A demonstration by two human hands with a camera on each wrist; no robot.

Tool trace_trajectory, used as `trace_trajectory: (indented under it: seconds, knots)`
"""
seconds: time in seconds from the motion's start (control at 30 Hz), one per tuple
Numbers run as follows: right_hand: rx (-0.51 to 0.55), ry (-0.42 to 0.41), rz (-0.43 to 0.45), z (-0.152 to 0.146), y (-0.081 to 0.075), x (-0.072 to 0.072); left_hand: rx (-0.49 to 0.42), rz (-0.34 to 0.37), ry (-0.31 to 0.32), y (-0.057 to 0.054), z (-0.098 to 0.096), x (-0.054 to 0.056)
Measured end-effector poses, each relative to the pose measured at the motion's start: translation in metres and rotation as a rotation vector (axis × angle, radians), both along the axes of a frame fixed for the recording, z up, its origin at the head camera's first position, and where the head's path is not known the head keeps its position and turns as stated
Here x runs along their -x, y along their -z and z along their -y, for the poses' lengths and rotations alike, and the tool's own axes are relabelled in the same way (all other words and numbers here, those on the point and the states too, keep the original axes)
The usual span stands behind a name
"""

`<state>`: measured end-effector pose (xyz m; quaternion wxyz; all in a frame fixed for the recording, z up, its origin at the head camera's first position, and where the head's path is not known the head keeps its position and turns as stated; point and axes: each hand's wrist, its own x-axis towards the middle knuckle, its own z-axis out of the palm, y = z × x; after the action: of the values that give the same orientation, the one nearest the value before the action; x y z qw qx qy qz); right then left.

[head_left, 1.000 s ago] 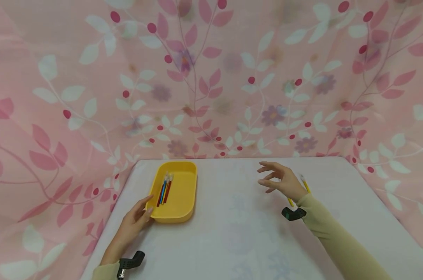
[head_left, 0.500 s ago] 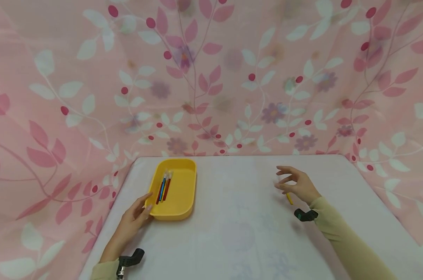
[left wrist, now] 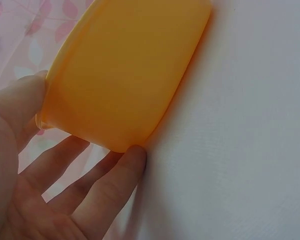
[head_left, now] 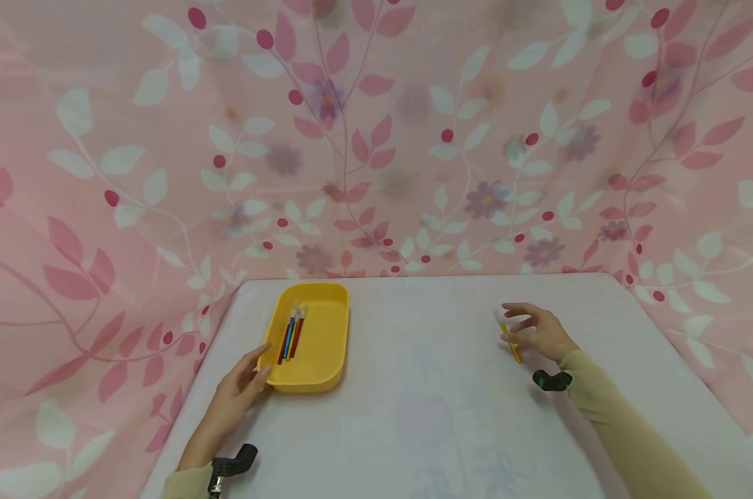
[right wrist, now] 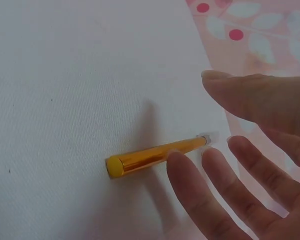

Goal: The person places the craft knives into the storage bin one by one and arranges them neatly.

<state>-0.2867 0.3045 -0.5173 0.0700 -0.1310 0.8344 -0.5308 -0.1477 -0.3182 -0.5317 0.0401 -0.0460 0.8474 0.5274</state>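
Note:
My left hand grips the near-left corner of a yellow tray, thumb at the rim and fingers against the outer wall. Inside the tray, several slim pens in red, blue and yellow lie side by side, pale ends pointing away. At the right, my right hand hovers beside a yellow pen with a clear end, lying on the table. In the right wrist view the thumb stands well apart from the fingers, which partly cover the pen's barrel.
A white cloth covers the table. Pink floral fabric hangs behind it and along both sides. Wide table surface lies between the tray and the right hand. A dark device is strapped to each wrist.
My right hand has moved right, uncovering the yellow pen's pale end. A second yellow length seen beyond the wrist one second ago is now hidden where the hand is. My left hand stays put.

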Motion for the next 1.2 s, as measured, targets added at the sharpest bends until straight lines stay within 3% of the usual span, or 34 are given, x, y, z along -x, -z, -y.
trace_trajectory:
  seconds: [0.43, 0.83, 1.2]
  knots:
    - [-0.04, 0.035, 0.037, -0.001, 0.009, 0.012, -0.031, -0.007, -0.004, 0.0, -0.001, 0.001]
    - [-0.109, -0.045, 0.026, -0.001, 0.014, 0.023, 0.001, -0.005, -0.007, 0.004, 0.001, 0.002]
    - [-0.132, -0.087, 0.034, 0.001, 0.016, 0.031, 0.006, -0.024, -0.006, 0.001, -0.001, 0.001]
